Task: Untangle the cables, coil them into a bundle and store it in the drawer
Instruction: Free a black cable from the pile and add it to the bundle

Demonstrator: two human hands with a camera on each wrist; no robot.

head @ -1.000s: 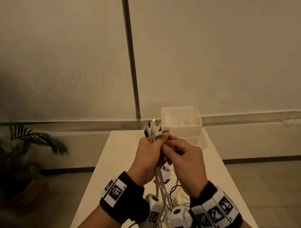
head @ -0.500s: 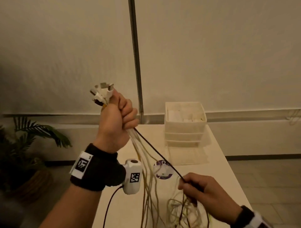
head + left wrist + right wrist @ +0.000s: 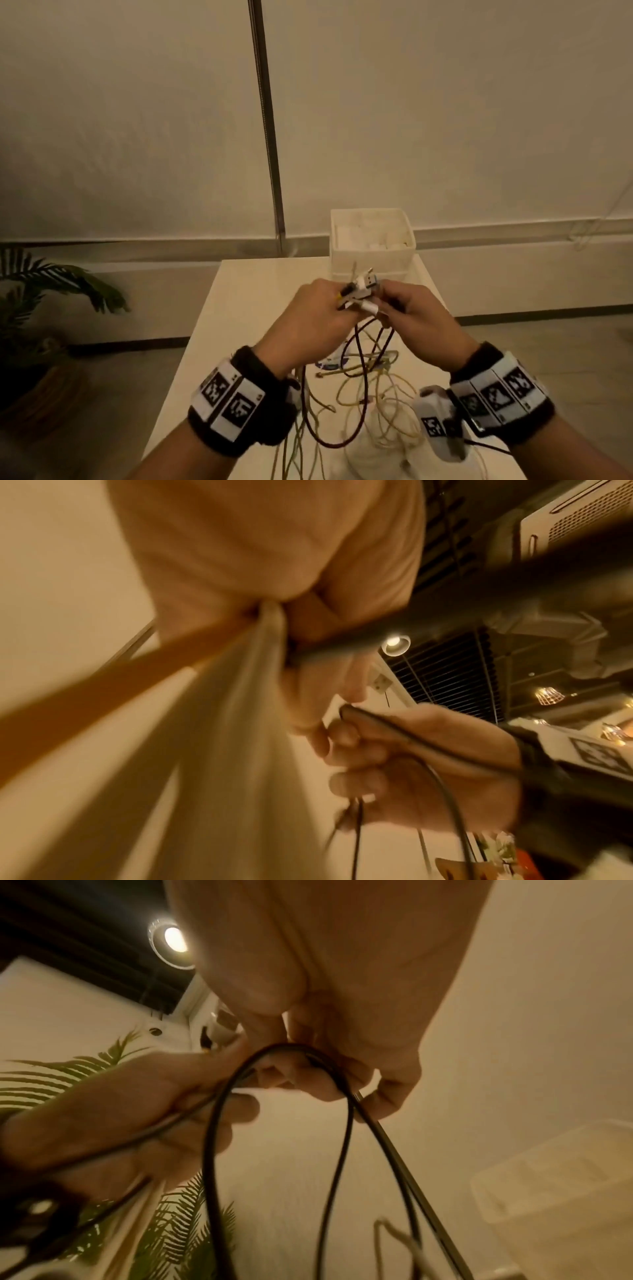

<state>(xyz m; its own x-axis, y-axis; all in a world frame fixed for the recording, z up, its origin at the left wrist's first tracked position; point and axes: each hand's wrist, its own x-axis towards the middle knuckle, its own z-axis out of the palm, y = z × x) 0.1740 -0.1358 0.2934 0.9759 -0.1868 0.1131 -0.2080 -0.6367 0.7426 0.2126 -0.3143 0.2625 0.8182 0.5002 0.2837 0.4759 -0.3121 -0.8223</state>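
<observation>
Clutching the plug ends at frame centre, the left hand grips the cables, which trail down toward the bottom edge; the right hand, touching it, pinches a dark cable; the drawer unit stands just above them.

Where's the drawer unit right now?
In the head view the white drawer unit stands at the far end of the table, right of centre, just beyond the two hands gripping the cable plugs.
</observation>
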